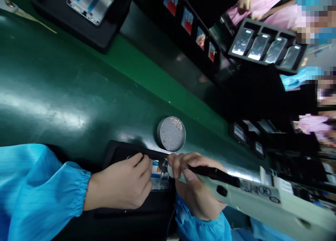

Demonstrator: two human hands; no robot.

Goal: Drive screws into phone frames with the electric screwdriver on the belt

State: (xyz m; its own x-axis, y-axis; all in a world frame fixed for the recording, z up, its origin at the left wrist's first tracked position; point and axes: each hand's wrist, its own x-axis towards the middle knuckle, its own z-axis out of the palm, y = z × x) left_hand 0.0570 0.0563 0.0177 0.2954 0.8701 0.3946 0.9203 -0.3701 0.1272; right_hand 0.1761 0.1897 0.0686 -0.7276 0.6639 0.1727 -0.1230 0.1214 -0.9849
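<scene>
My left hand (123, 183), in a blue sleeve, lies over a black tray (115, 155) with its fingers curled down onto a phone frame (159, 178) held in the tray. My right hand (195, 188) is wrapped around a grey-white electric screwdriver (252, 195). The screwdriver's tip meets the phone frame just past my left fingertips. A round grey screw dish (171, 133) with a dotted face sits on the green belt right behind both hands.
The green conveyor belt (65, 94) runs across the view. Another black tray with a phone frame (90, 2) lies at the far left. A black rack of phone parts (265, 46) and people in pink and blue sleeves are at the upper right.
</scene>
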